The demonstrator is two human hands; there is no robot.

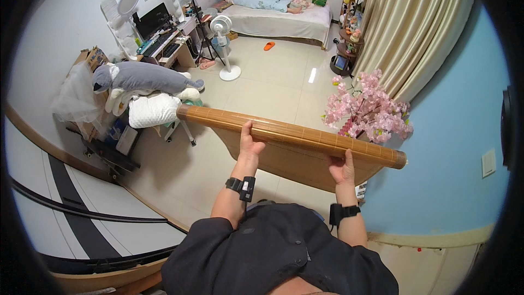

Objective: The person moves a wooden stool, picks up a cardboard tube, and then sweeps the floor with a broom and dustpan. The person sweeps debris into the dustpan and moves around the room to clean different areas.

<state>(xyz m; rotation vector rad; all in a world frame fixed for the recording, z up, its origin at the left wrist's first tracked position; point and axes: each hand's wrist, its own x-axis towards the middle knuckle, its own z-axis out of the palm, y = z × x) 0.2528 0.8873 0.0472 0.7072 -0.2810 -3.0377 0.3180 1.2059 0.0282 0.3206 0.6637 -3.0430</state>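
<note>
A brown bamboo mat (pixel 294 129), partly rolled, spans crosswise before me, its left end beside a white cushion and its right end near the blue wall. The rolled part lies on top, and a loose flat part hangs below it. My left hand (pixel 250 144) grips the roll left of its middle, thumb up on the near side. My right hand (pixel 342 168) grips it nearer the right end, also thumb up. The fingers of both hands are partly hidden by the mat. Each wrist wears a black strap with a small device.
Pink artificial blossoms (pixel 364 108) stand behind the roll's right part. At left, a long grey plush toy (pixel 149 78) lies over a white cushion (pixel 154 110) on a chair. Farther off are a white fan (pixel 230 73), a desk, an orange slipper (pixel 269 46) and a bed (pixel 278 20) with a person lying on it.
</note>
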